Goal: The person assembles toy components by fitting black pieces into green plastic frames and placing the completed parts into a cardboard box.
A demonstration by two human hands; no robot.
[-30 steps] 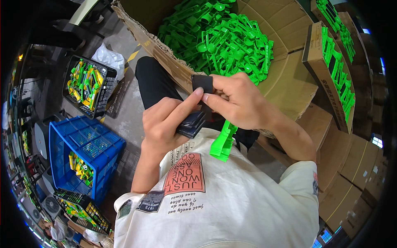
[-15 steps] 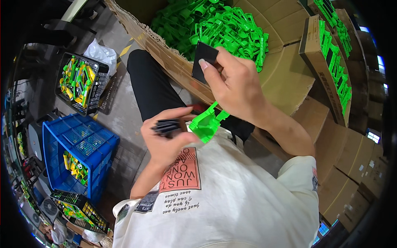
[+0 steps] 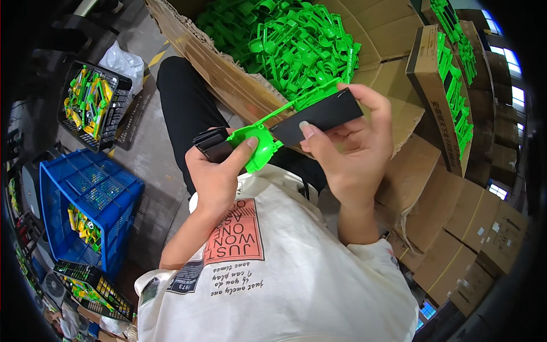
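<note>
- My left hand (image 3: 219, 171) holds a small stack of black plastic pieces (image 3: 212, 143). My grip is closed around them.
- My left thumb also presses on the round end of a green plastic part (image 3: 259, 145).
- The green plastic part has a round cup end and a long thin arm. The arm goes up to the right, behind the black strip.
- My right hand (image 3: 353, 142) holds a flat black strip (image 3: 316, 117). My grip is a pinch, with my thumb on the front and my fingers over the top and back.
- The black strip lies across the long arm of the green part and touches it.
- Both hands are up in front of my chest, over my lap, close to each other.
- Just past my hands is a big open cardboard box (image 3: 228, 85). It is full of a pile of green plastic parts (image 3: 285, 45) like the one I hold.
- To my right there are more cardboard boxes (image 3: 456, 211). One tall box (image 3: 436, 74) has green parts sticking out of its top.
- On the floor to my left is a blue plastic crate (image 3: 85, 199) with a few green and yellow pieces inside.
- Farther up on the left is a black basket (image 3: 94, 105) with green and yellow parts in it.
- A white plastic bag (image 3: 122, 62) lies near the black basket.
</note>
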